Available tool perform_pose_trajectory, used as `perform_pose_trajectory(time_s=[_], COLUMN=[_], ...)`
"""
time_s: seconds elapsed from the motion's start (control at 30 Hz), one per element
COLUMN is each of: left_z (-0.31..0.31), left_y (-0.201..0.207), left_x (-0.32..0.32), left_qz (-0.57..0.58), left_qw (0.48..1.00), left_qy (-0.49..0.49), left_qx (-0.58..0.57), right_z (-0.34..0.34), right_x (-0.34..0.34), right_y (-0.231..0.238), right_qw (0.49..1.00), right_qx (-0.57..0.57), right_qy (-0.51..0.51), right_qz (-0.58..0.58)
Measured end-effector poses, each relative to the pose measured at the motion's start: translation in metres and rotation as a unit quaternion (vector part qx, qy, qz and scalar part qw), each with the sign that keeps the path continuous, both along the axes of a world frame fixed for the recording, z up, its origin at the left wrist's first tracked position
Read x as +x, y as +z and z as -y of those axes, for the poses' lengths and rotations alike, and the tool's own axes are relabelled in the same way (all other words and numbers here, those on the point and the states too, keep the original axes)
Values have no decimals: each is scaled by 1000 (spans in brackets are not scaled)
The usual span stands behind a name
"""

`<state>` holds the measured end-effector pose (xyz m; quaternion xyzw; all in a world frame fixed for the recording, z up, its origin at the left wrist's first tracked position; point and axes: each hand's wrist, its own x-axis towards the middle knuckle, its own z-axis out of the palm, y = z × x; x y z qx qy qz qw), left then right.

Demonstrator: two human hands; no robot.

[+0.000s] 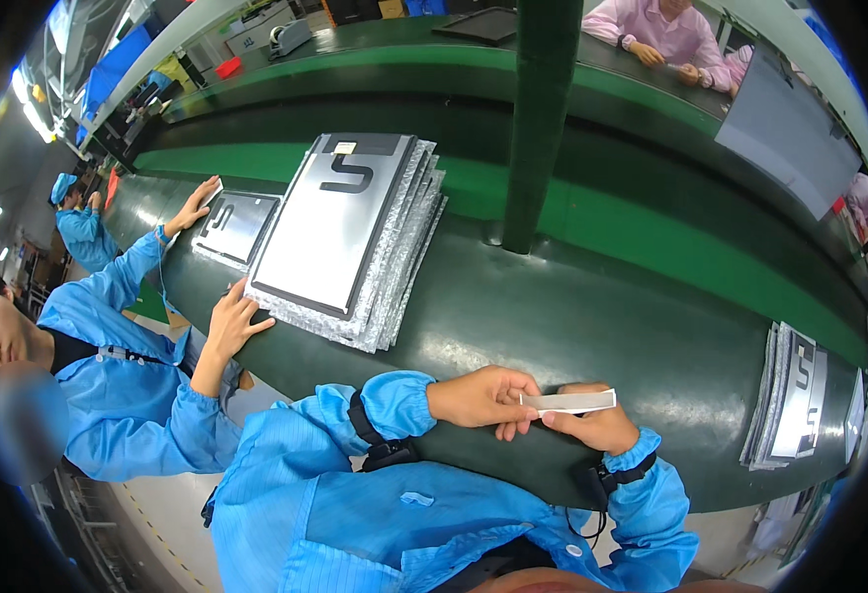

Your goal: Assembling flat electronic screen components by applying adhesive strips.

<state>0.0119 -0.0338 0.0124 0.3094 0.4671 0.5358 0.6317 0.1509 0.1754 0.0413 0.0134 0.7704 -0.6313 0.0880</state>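
Observation:
A short white strip (580, 400), flat and narrow, is held level above the green bench (592, 316). My left hand (481, 397) pinches its left end between thumb and fingers. From the right, my right hand (600, 427) grips the same strip with the thumb along its near edge, most of its fingers hidden behind. To the left of my hands rises a stack of flat silver-grey panels (310, 247), layered with bubble wrap. The top panel has a dark border and a black curved mark.
At my left a co-worker in blue rests one hand (231, 321) at the stack's corner and the other by a silver panel (241, 229). Another panel stack (782, 400) stands far right. A green post (531, 128) rises behind; a person in pink (666, 40) sits across.

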Motion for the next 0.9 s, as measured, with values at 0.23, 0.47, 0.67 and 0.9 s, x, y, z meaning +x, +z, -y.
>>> perform_pose_trajectory(time_s=[0.23,0.47,0.67,0.9], left_z=[-6,3,4,7], left_y=[6,11,13,26], left_x=[-3,-14,-18,-21], left_qz=[-1,-43,-19,-77], left_qw=[999,998,998,992], left_qy=[-44,-41,-33,-26], left_qx=[3,-27,-52,-98], right_z=[-9,-19,-28,-40], right_x=[5,-3,-1,0], right_y=[0,-5,-6,-6], right_qw=[999,996,995,990], right_qx=[1,-47,-17,6], right_qy=[40,67,88,100], right_qz=[-18,-24,-45,-95])
